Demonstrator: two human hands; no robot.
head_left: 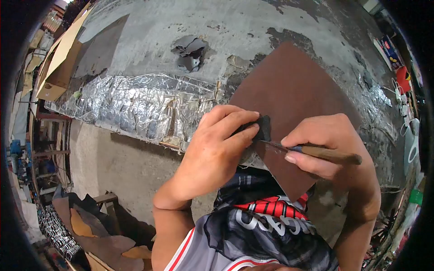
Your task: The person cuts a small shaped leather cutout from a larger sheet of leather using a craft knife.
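Observation:
My left hand [219, 144] has its fingers closed on a small black piece [265, 128], pressing it down over the brown sheet [294, 83]. Part of that piece is hidden under the fingers. My right hand [334, 135] pinches a slim wooden-handled tool [337, 154] between thumb and fingers. Its thin dark metal end points left and meets the lower edge of the black piece. The sheet, smooth and leather-like, lies on the worktable with one corner hanging over the near edge towards my lap.
The grey worktable [149, 40] is worn, with shiny tape [135, 101] along its front. Dark scraps [190, 52] lie at its centre, a cardboard box [54, 88] at its left end. Brown and tan offcuts [101, 244] are piled lower left. Scissors handles [412, 147] show far right.

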